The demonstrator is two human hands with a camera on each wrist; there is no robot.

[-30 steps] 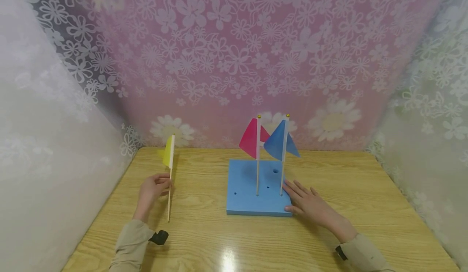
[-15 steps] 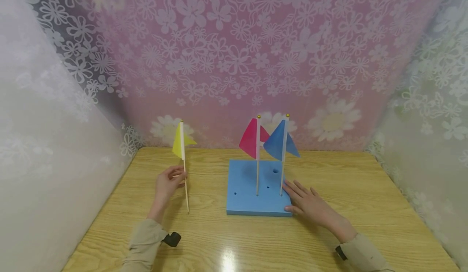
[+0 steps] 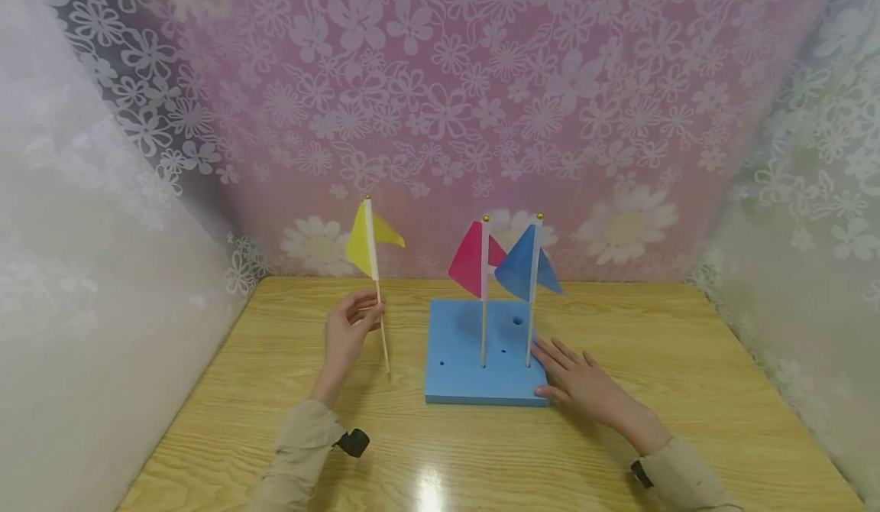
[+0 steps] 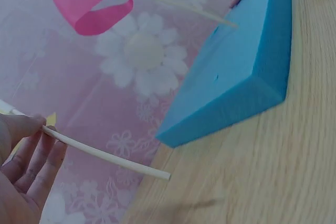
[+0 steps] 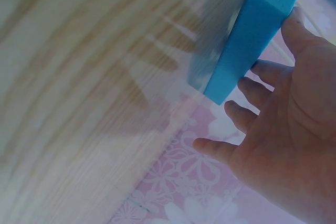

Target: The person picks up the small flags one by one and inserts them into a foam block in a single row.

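Note:
My left hand (image 3: 352,328) pinches the wooden stick of a yellow flag (image 3: 360,241) between thumb and fingers, left of a blue foam block (image 3: 457,386). The flag tilts slightly, and in the left wrist view the bare lower end of its stick (image 4: 115,158) hangs above the table. A pink flag (image 3: 467,261) and a blue flag (image 3: 517,264) stand upright in the block. Several holes show in the block's top. My right hand (image 3: 584,386) rests with spread, straight fingers against the block's right edge; the right wrist view shows its fingertips (image 5: 257,69) touching the block's side.
The wood-grain table (image 3: 385,451) carries the block near its middle. A pink floral backdrop (image 3: 426,115) rises behind the table's back edge. Pale floral sheets (image 3: 89,267) flank it on the left and right.
My left hand has moved right and away from me with the yellow flag, raising it and bringing it nearer the block. The flag now leans the other way. My right hand and the block stay put.

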